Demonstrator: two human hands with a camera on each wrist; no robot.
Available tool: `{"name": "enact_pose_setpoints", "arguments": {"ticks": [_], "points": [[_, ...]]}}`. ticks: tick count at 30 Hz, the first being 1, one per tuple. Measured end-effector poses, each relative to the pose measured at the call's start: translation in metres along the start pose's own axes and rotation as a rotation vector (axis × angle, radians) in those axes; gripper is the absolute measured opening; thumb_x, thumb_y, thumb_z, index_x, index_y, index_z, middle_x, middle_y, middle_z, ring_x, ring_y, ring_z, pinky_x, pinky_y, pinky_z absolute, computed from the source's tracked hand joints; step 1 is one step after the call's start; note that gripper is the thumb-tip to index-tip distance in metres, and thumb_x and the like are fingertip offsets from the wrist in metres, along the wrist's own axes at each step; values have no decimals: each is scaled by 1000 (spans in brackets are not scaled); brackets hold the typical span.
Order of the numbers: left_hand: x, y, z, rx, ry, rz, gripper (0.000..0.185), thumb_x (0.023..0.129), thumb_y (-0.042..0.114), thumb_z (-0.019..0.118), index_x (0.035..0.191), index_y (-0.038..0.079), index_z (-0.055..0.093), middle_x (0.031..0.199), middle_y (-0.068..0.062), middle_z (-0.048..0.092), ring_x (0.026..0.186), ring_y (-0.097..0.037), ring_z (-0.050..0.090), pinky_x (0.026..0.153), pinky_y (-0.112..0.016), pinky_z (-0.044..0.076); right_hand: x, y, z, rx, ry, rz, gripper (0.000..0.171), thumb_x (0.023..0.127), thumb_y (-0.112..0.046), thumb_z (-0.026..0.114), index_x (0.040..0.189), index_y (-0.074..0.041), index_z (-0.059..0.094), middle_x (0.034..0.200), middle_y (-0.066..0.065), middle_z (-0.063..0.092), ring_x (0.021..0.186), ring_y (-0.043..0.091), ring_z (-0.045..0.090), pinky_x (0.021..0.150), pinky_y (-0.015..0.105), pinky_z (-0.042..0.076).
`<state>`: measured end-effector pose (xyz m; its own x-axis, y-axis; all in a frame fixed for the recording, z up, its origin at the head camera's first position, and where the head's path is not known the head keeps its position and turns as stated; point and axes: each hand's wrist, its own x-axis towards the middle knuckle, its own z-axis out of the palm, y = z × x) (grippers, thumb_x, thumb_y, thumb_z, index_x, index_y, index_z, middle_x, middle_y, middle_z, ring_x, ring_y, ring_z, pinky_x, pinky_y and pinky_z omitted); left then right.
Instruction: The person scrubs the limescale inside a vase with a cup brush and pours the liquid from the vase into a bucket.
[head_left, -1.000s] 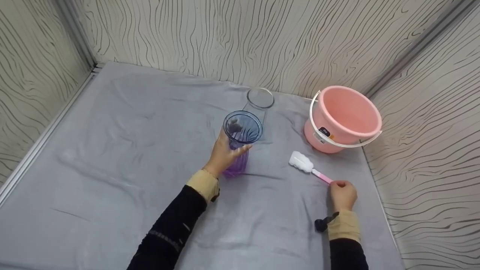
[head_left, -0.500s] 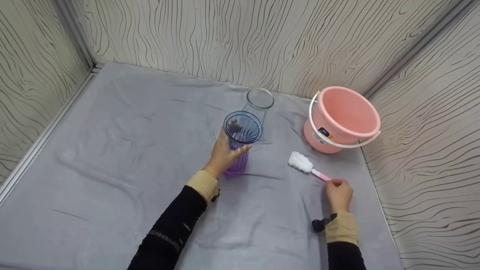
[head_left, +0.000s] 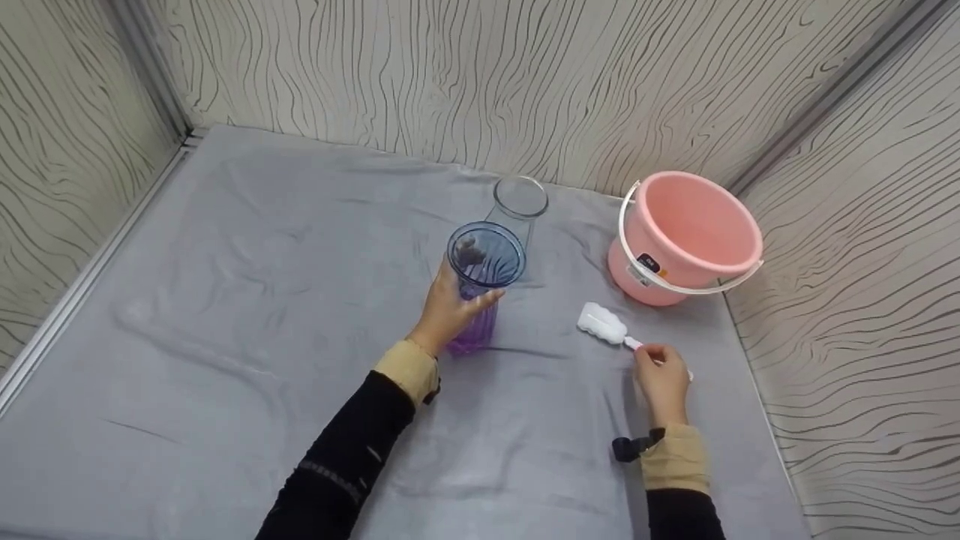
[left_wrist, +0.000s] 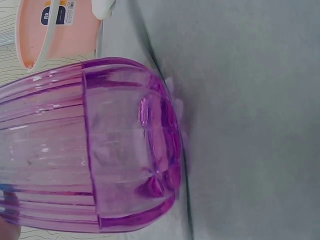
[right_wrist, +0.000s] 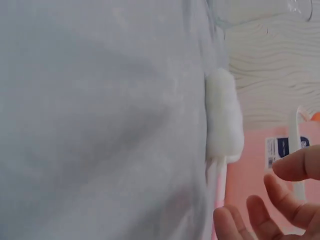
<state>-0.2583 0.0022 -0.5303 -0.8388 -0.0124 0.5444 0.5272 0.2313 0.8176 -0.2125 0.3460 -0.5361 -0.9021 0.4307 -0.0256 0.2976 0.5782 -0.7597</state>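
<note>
My left hand [head_left: 442, 311] grips a ribbed glass vase [head_left: 474, 326], blue at the rim and purple at the base, which stands upright on the cloth. The left wrist view shows the purple lower part of the vase [left_wrist: 120, 145] up close. To its right lies a bottle brush [head_left: 601, 324] with a white sponge head and a pink and white handle. My right hand [head_left: 664, 382] is at the handle, covering part of it in the head view. In the right wrist view the thumb and fingers [right_wrist: 262, 217] are apart and loosely bent beside the brush [right_wrist: 223, 115].
Just behind the vase stands a clear glass jar [head_left: 517, 225]. A pink bucket [head_left: 660, 255] with a white handle is at the back right, close to the side wall. Grey wrinkled cloth [head_left: 262, 300] covers the table, and patterned panels [head_left: 375, 75] enclose the back and sides.
My right hand has shifted left along the brush handle toward the sponge head, so the handle's far end now shows behind it. The brush, vase and left hand stay put.
</note>
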Motion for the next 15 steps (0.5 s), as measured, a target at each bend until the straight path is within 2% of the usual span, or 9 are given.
{"name": "enact_pose_setpoints", "arguments": {"ticks": [4,9,15], "points": [[0,1,-1,19,-9,-35,83,84,20,84,147,0,34,134,-22,57,127,-36,56,111,-49,42,-2,-10,9,48,-27,-34,21,98,-14,57,108,3,65,113,20,63,99,23,59,70,17,47],[0,3,-1,22,-17,-60,84,84,22,84,149,1,34,138,-23,54,128,-38,56,111,-52,42,-4,-16,20,97,-55,-50,17,97,-11,59,107,2,65,107,16,63,86,10,59,68,16,49],[0,3,1,5,-7,-48,82,83,20,85,147,2,36,134,-22,58,125,-37,58,109,-50,44,-6,-21,35,118,-86,-83,15,97,-8,60,105,4,65,101,14,64,83,8,58,68,16,50]]}}
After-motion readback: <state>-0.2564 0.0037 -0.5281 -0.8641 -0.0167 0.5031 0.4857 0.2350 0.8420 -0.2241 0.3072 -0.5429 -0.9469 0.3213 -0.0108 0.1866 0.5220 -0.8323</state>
